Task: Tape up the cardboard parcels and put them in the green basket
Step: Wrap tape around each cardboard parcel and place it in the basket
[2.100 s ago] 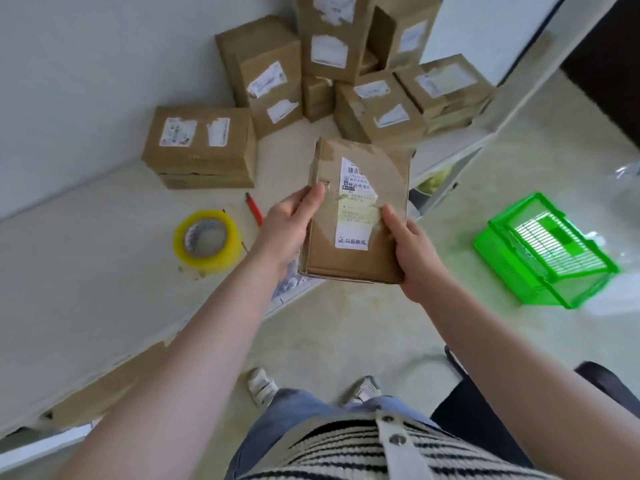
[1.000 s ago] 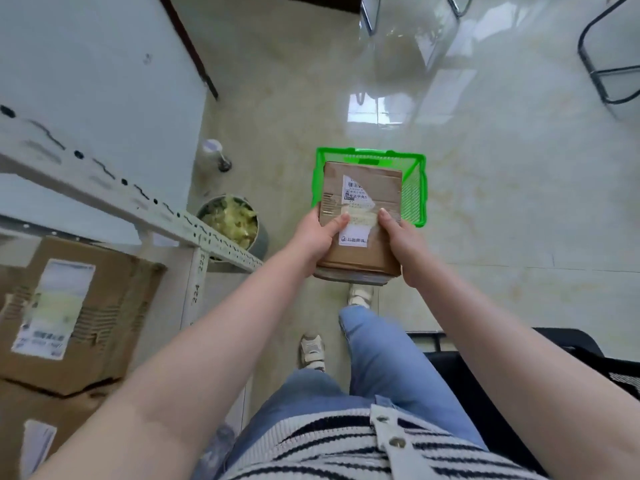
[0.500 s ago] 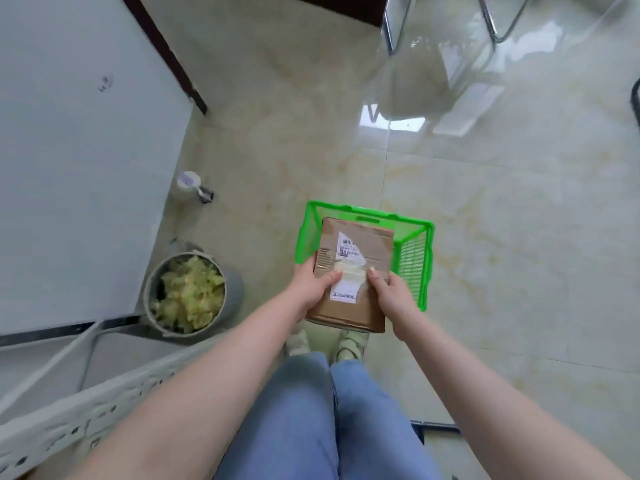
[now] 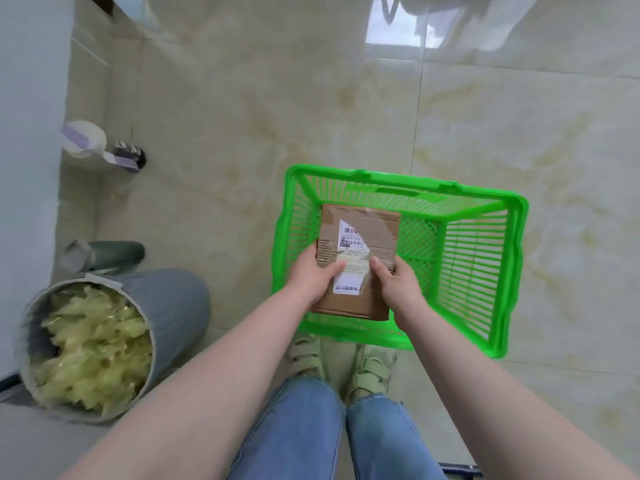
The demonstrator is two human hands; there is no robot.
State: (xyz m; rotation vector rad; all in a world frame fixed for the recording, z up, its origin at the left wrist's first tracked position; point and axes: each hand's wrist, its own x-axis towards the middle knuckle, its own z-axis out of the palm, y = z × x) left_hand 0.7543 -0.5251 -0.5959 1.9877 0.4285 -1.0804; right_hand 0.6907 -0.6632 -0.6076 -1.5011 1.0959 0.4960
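the green basket (image 4: 485, 271) sits on the floor, seemingly empty. the cardboard parcel (image 4: 356, 261) hangs over its near-left part, gripped by the left hand (image 4: 313, 271) and right hand (image 4: 398, 284). best lowered flat to the bottom before letting go.

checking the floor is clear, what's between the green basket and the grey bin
In the head view, only bare tiled floor lies between the green basket and the grey bin; the left forearm crosses above its near end.
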